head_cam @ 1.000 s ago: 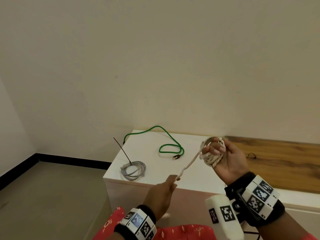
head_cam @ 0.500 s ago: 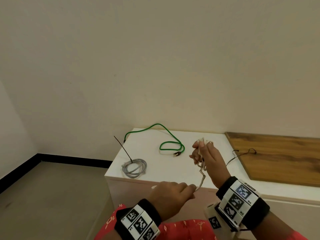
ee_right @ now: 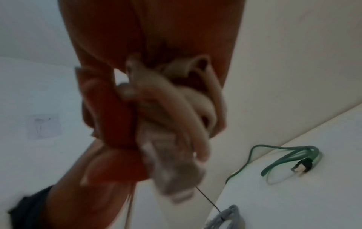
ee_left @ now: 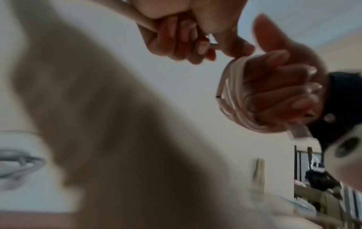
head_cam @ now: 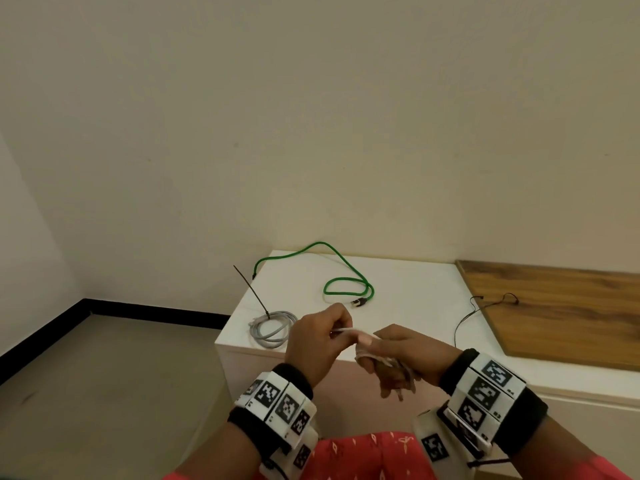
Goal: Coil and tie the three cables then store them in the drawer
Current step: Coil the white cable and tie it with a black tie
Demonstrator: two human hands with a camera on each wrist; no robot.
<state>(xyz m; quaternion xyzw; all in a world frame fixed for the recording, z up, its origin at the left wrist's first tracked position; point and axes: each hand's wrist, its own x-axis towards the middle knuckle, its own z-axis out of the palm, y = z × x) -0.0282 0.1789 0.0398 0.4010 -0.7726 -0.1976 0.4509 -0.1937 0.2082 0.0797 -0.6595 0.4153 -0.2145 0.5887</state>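
A white cable (head_cam: 366, 358) is wound in several loops round the fingers of my right hand (head_cam: 381, 351), which is turned palm down in front of the cabinet. In the left wrist view the coil (ee_left: 233, 96) sits over those curled fingers. My left hand (head_cam: 337, 332) pinches the short free end (head_cam: 344, 329) right beside the right thumb. In the right wrist view the coil (ee_right: 176, 105) and a pale plug (ee_right: 172, 167) hang under the palm. A loose green cable (head_cam: 346, 284) and a coiled, tied grey cable (head_cam: 273, 329) lie on the white cabinet (head_cam: 408, 299).
A thin black tie (head_cam: 485, 308) lies at the edge of a wooden board (head_cam: 561, 313) on the right of the cabinet top. The wall stands close behind. Grey floor (head_cam: 114, 393) opens to the left. Red cloth (head_cam: 363, 459) is on my lap.
My right hand dropped and turned palm down with the coil. My left hand rose to meet it, and the free length of white cable between them shrank to a short stub.
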